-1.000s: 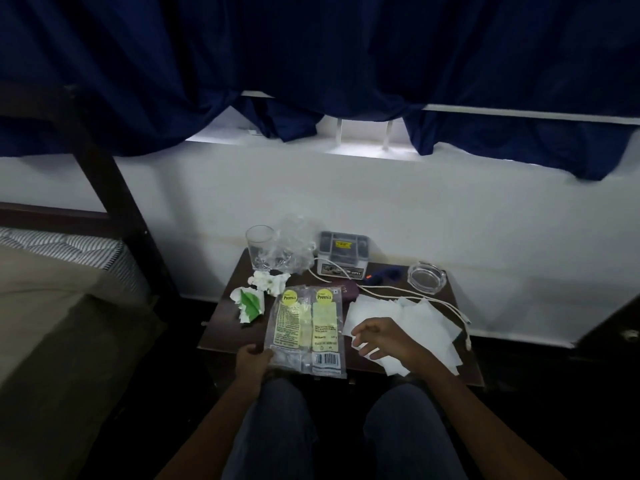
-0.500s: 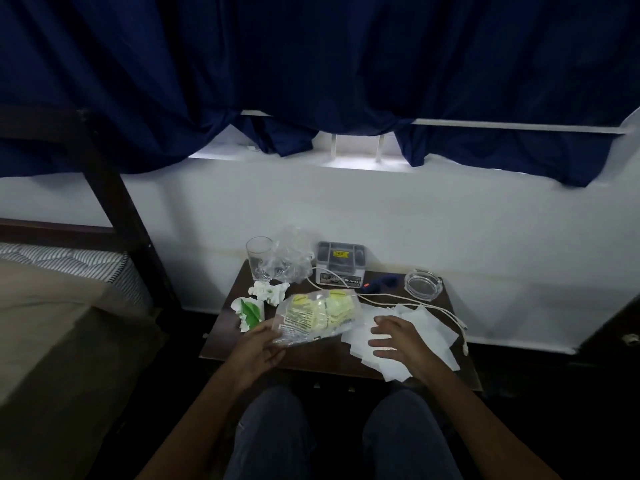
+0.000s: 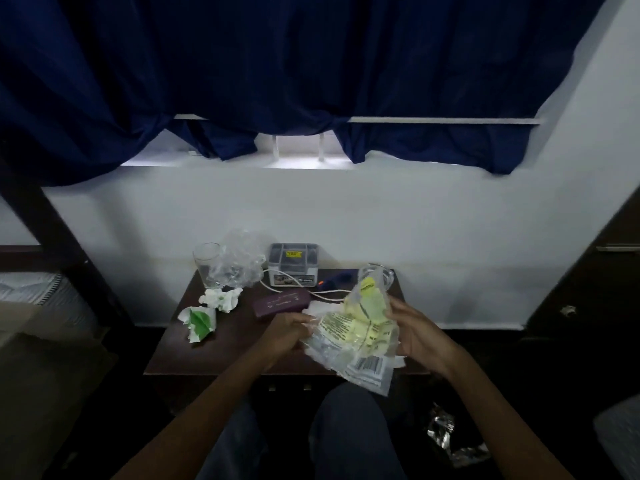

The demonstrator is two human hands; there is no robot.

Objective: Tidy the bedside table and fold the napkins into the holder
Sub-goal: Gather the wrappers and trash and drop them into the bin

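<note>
Both hands hold one crumpled clear plastic packet (image 3: pixel 356 336) with yellow print and a barcode, lifted above the front right part of the dark bedside table (image 3: pixel 221 351). The left hand (image 3: pixel 289 336) pinches the left edge of the packet with its fingers closed on the plastic, and the right hand (image 3: pixel 417 336) grasps the right edge from the other side. Under the packet, on the table, only a small part of the white napkins (image 3: pixel 320 308) is visible; the rest is hidden by the packet. To the left of the packet lies a dark maroon case (image 3: pixel 281 303), flat on the table. At the back of the table, against the wall, stands a grey box (image 3: pixel 293 264) with a yellow label, and a white cable (image 3: pixel 277 284) runs in front of it. Further left at the back there is a drinking glass (image 3: pixel 207 263), touching a crumpled transparent bag (image 3: pixel 242 259). In front of the glass lie a crumpled white paper (image 3: pixel 221 299) and a white and green paper (image 3: pixel 198 322). I cannot tell which object is the napkin holder.
</note>
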